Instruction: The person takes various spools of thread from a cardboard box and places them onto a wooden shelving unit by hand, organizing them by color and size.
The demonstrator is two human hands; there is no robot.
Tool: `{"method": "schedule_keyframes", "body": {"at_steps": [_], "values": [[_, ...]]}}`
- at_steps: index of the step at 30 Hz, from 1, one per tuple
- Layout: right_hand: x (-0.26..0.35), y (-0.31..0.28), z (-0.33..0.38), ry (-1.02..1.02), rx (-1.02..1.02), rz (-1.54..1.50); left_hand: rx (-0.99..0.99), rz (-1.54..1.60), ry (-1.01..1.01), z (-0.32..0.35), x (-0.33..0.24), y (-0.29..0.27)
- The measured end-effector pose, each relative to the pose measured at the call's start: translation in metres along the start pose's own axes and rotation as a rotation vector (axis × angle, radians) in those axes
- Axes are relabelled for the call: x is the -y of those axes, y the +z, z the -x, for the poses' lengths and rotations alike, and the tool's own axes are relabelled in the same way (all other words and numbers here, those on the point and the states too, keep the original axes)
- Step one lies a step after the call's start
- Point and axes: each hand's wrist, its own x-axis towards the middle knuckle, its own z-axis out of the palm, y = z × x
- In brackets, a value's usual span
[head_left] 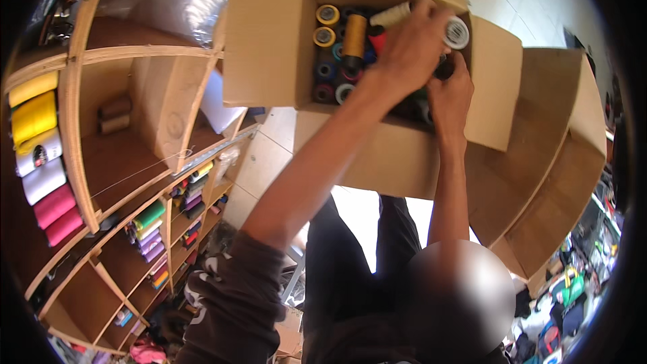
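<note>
Blurred pale dome [475,290] nearest; box flaps [263,44] splayed, seemingly for reach; left hand [411,47] and right hand [453,91] curl beside a white spool [457,32]; I can't tell which grips.

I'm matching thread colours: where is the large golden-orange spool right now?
In the head view, the golden-orange spool is inside the open cardboard box, just right of two yellow-rimmed spools and left of the left hand.

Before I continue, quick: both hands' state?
Left hand: curled beside a white, round-ended thread spool; grip cannot be told.
Right hand: partly curled; whether it holds anything cannot be told.
</note>
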Motion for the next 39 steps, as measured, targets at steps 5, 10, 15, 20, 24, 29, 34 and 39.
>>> {"method": "schedule_keyframes", "body": {"at_steps": [5,10,15,20,24,29,34,39], "values": [[0.042,-0.038,0.046,0.016,-0.061,-0.627,-0.108,0.627,0.030,0.050,-0.016,-0.071],[0.073,-0.040,0.094,-0.149,-0.082,-0.814,-0.321,0.961,0.029,0.119,-0.028,-0.139],[0.146,0.021,0.135,-0.235,0.157,-1.039,-0.635,0.955,-0.193,0.206,-0.002,-0.212],[0.212,0.125,0.166,-0.501,0.361,-0.679,-0.832,0.611,-0.345,0.271,0.055,-0.257],[0.250,0.236,0.178,-0.684,0.325,-0.602,-0.927,0.219,-0.450,0.289,0.134,-0.287],[0.289,0.323,0.150,-0.672,0.291,-0.597,-0.988,-0.332,-0.465,0.273,0.233,-0.315],[0.314,0.396,0.126,-0.828,0.202,-0.786,-1.178,-0.374,-0.392,0.260,0.278,-0.329],[0.324,0.453,0.117,-0.863,0.091,-0.599,-1.273,-0.544,-0.410,0.261,0.312,-0.352]]}}
